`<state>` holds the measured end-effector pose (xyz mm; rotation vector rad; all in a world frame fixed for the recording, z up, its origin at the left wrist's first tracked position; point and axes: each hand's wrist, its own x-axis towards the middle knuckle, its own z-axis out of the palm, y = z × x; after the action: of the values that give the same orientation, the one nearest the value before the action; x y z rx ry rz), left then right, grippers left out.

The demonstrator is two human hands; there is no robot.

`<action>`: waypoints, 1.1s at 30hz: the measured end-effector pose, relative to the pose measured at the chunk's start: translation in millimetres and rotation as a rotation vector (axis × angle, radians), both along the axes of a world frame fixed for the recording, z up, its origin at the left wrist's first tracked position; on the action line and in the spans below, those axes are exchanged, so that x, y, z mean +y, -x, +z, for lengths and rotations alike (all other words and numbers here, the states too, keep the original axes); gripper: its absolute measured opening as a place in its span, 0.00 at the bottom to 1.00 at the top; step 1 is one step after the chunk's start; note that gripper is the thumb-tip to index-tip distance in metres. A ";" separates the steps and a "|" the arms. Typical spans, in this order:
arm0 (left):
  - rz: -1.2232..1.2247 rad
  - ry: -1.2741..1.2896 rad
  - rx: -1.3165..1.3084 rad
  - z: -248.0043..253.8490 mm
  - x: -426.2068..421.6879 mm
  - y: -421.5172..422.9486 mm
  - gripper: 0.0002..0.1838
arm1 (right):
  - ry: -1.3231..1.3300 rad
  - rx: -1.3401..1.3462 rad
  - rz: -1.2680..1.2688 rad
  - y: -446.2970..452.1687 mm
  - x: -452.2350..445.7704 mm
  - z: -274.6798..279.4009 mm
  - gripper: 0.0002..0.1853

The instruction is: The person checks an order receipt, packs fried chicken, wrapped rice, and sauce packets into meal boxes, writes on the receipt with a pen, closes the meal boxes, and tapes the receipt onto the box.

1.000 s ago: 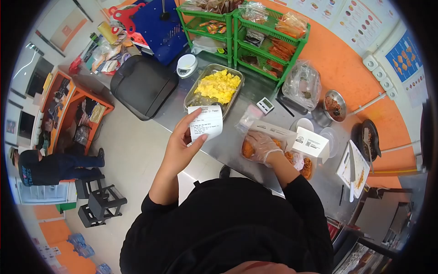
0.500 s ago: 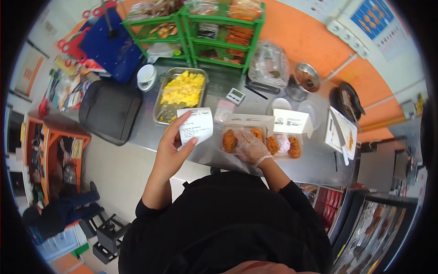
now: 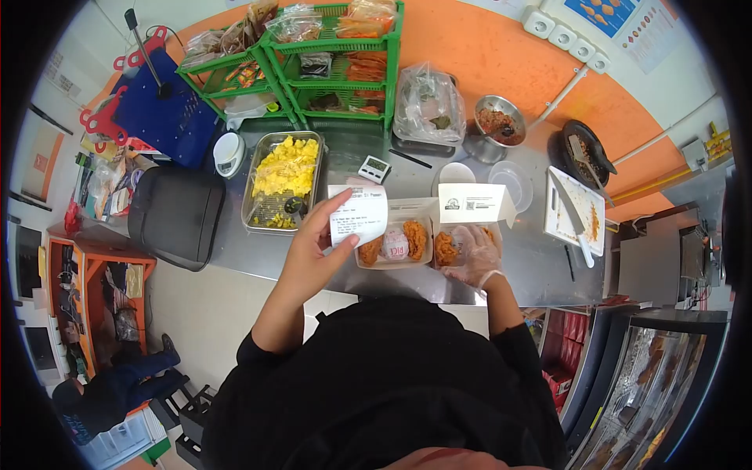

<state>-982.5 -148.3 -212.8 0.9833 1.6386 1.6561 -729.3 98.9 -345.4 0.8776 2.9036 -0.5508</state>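
Observation:
My left hand [image 3: 317, 243] holds a curled white printed receipt [image 3: 359, 215] between thumb and fingers, above the left carton's edge. The left carton [image 3: 398, 266] is open and holds a wrapped rice portion [image 3: 395, 244] between fried chicken pieces [image 3: 416, 239]. My right hand [image 3: 475, 258], in a clear plastic glove, reaches into the right carton with its fingers stretched out over the middle. Inside that carton, one fried chicken piece [image 3: 446, 249] shows left of the hand and a bit of another beyond the fingers. Whatever lies under the palm is hidden. The carton's printed lid [image 3: 472, 204] stands raised.
Behind the cartons are a small timer [image 3: 374, 168], a bagged tray [image 3: 428, 110] and a metal bowl [image 3: 501, 129]. A tray of yellow food [image 3: 283, 176] sits left. A knife [image 3: 572, 215] lies on a white board [image 3: 558, 223] at right. A person [image 3: 110, 392] is at lower left.
My right hand has moved from the left carton to the right carton, uncovering the wrapped rice in the left one. The receipt stays in my left hand. The camera view has shifted.

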 end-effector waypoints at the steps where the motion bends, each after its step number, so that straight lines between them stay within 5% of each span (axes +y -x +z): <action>1: -0.002 0.003 0.004 0.1 1.9 -2.6 0.35 | 0.003 0.004 -0.002 4.4 -0.2 4.9 0.53; 10: 0.001 0.037 -0.061 0.1 1.2 -10.6 0.36 | -0.061 -0.537 0.196 19.4 9.7 -2.4 0.51; 12: 0.018 0.040 -0.059 0.2 -1.1 -11.4 0.36 | -0.251 -0.144 0.166 5.6 2.5 -14.9 0.48; 15: 0.040 0.046 -0.045 -0.9 -3.6 -10.7 0.36 | -0.308 0.035 0.374 2.5 3.6 -26.8 0.45; 19: 0.057 0.075 -0.041 -1.5 -7.2 -9.4 0.36 | -0.096 -0.045 0.355 2.2 16.6 -48.2 0.43; 23: 0.082 0.025 -0.029 -0.9 -8.9 -9.9 0.34 | -0.089 0.157 0.349 -2.2 15.3 -58.3 0.44; 33: 0.040 -0.060 0.038 6.3 -28.3 5.1 0.34 | 0.073 0.265 0.510 70.7 -50.5 7.3 0.45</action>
<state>-987.6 -176.7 -206.5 1.0230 1.6514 1.7326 -800.0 48.3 -338.1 0.0378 3.1301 -0.7573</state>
